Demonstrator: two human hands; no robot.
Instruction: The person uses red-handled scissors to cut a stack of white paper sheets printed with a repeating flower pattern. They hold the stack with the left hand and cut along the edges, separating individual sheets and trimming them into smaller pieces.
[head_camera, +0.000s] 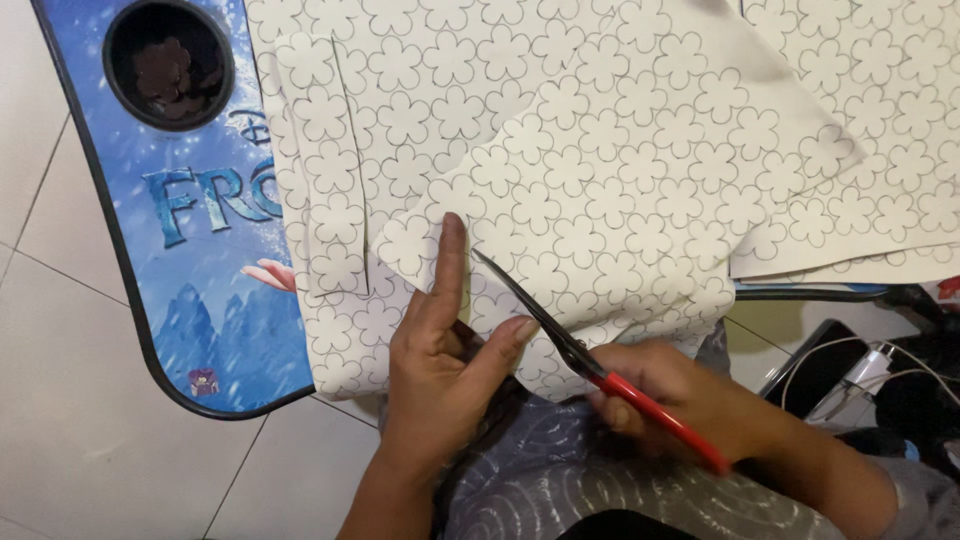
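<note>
The right hand (660, 395) grips red-handled scissors (590, 365) whose dark blades run up-left into the flower-printed paper sheet (600, 190) on the blue table (200, 250), while the left hand (440, 350), fingers spread, presses that sheet flat just beside the blade tip.

Left hand (440, 350) flat on flower-printed sheet (600, 200), forefinger extended. Right hand (670, 395) grips red-handled scissors (590, 365), blades open at sheet's edge. Sheets overlap blue counter (200, 250); white cables (880, 365) at right.
</note>
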